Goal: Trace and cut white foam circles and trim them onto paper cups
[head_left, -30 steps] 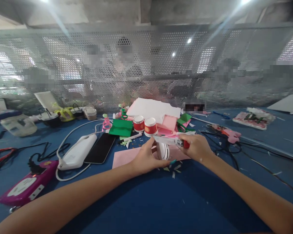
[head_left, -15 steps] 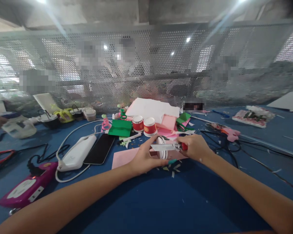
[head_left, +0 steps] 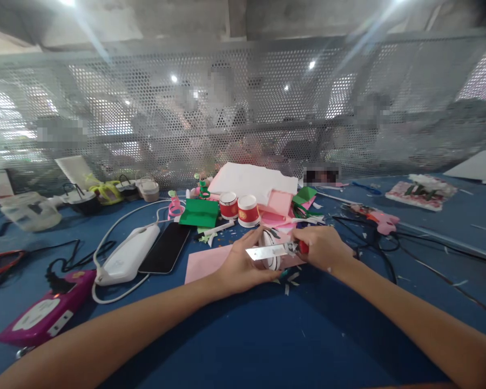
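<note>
My left hand [head_left: 242, 265] curls its fingers and thumb around a small white paper cup [head_left: 272, 261] with dark lines round it, tipped on its side. In my right hand [head_left: 324, 247] is a box cutter [head_left: 268, 252] with a red handle, its wide blade pointing left. The blade lies across the front of the cup; whether it touches the surface I cannot tell. Beneath both hands is a pink paper sheet [head_left: 206, 263], with paper scraps [head_left: 294, 278] scattered close by. Two red and white cups [head_left: 248, 211] stand just beyond my hands.
To the left lie a black phone [head_left: 166, 248], a white power bank [head_left: 133, 255] with a cable, and a purple power strip [head_left: 48, 308]. Green card [head_left: 200, 213] and white paper [head_left: 253, 181] sit farther back. A pink glue gun [head_left: 383, 221] with dark cords is at right.
The box cutter's blade has shifted slightly left and down, and its tilt has changed. The cup has turned a little in my left hand. Another person's hand at the far left has gone from view.
</note>
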Demonstrator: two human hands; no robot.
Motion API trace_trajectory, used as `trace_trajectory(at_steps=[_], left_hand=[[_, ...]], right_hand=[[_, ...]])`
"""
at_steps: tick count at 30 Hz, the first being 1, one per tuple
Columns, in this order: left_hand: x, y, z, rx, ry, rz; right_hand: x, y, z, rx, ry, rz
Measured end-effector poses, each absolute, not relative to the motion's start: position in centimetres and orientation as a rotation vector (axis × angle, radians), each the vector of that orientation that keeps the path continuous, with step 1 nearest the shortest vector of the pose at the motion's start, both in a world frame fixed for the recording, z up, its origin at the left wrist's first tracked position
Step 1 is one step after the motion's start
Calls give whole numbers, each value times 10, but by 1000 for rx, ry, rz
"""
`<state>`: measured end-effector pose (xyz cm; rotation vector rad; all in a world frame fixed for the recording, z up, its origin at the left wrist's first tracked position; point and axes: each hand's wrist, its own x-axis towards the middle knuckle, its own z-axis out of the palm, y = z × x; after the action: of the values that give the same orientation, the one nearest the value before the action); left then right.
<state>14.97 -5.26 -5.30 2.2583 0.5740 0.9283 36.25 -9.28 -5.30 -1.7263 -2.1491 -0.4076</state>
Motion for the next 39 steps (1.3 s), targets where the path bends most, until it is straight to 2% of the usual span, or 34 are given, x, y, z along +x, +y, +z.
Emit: trace_trajectory(at_steps=[5, 10, 15, 22, 29, 39], left_hand=[[153, -57, -56, 2106, 547, 759], [154, -55, -62, 1911, 591, 863], [153, -57, -58, 1736, 573, 835], [151, -56, -55, 1991, 558, 914], [150, -55, -50, 2271, 566, 928], [154, -57, -53, 2071, 507, 940]], right_hand=[[354, -91, -54, -1696, -2095, -452], [366, -85, -56, -1739, -1994, -484], [374, -86, -54, -1661, -2141, -435], [367, -88, -50, -1805, -2195, -364], [361, -88, -56, -1669, -2168, -406], [365, -87, -54, -1791, -2134, -367]])
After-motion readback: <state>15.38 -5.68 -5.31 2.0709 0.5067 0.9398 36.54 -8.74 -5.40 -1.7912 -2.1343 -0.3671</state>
